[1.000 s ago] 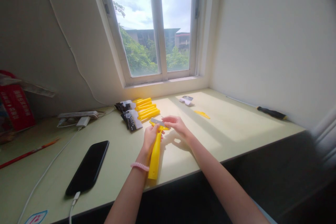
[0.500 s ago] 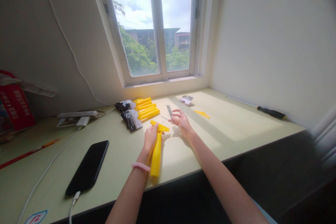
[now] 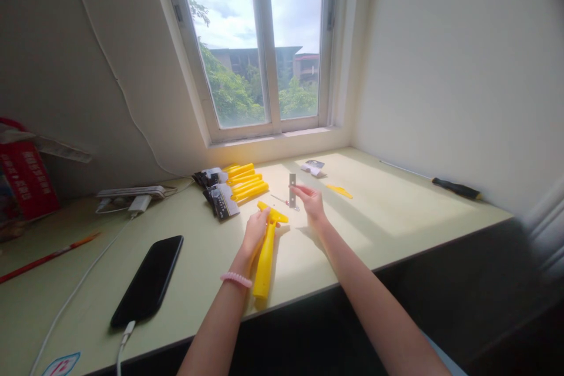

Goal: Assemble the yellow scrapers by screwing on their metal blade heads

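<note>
Left hand (image 3: 255,234) grips yellow scraper (image 3: 265,261) by desk edge (image 3: 374,271) — right hand (image 3: 312,202) beside blade (image 3: 292,190)

Around the yellow scraper (image 3: 265,258), the widest room for a hand is on its right side, where the desk (image 3: 388,217) runs on toward the wall. Just beyond the scraper's head, a narrow metal blade (image 3: 292,190) and a small thin pin (image 3: 282,200) stand in the way, and the right hand (image 3: 312,202) is beside them. Beyond the scraper on the left, the black blade packs (image 3: 221,201) and a row of yellow handles (image 3: 247,182) lie close, so the passage there is narrow. Left of the scraper, a black smartphone (image 3: 147,281) lies well apart, with room for a hand between them. Farther right, a small yellow piece (image 3: 339,191) is only a low obstacle.
</note>
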`<state>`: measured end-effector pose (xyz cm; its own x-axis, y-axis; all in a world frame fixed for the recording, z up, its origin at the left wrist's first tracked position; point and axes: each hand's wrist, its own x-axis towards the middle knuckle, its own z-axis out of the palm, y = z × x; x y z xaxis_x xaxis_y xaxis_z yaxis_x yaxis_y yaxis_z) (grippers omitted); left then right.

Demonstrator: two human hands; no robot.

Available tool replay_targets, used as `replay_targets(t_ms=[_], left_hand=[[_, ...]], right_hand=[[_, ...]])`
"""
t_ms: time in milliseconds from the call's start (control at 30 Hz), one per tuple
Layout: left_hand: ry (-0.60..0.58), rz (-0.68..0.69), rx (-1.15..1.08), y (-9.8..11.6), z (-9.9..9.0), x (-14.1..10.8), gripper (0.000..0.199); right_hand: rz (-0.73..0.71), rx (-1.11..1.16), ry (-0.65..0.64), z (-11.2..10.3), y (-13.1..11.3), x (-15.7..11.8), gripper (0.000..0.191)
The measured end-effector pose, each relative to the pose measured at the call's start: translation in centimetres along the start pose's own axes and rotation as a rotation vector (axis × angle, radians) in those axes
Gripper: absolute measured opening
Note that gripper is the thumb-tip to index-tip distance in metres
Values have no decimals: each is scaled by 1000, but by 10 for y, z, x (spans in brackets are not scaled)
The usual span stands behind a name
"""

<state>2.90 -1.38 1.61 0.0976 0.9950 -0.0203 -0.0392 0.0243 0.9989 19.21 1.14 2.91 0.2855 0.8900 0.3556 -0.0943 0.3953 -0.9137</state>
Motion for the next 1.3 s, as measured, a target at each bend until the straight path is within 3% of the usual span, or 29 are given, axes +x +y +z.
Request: replay_targets(t_ms=[200, 267, 433, 600, 733, 1033, 1300], left_hand=[[-220, -23, -8, -2, 3, -4, 32], [-263, -5, -7, -3, 3, -3, 31], [-238, 40, 37, -6, 2, 0, 33], [-236, 93, 85, -4, 1, 0, 33], [-195, 164, 78, -4, -2, 0, 31], [-102, 99, -15, -2, 1, 3, 38], [104, 216, 14, -2, -2, 2, 32]], right_hand=[[-1, -145, -379, 7, -1, -8, 25], [43, -139, -438, 9, -2, -11, 25], [67, -123, -272, 8, -10, -11, 22], [177, -111, -449, 9, -9, -14, 17], [214, -111, -414, 12, -1, -15, 18], [384, -31, -470, 14, -12, -19, 16], [422, -55, -540, 14, -19, -25, 24]])
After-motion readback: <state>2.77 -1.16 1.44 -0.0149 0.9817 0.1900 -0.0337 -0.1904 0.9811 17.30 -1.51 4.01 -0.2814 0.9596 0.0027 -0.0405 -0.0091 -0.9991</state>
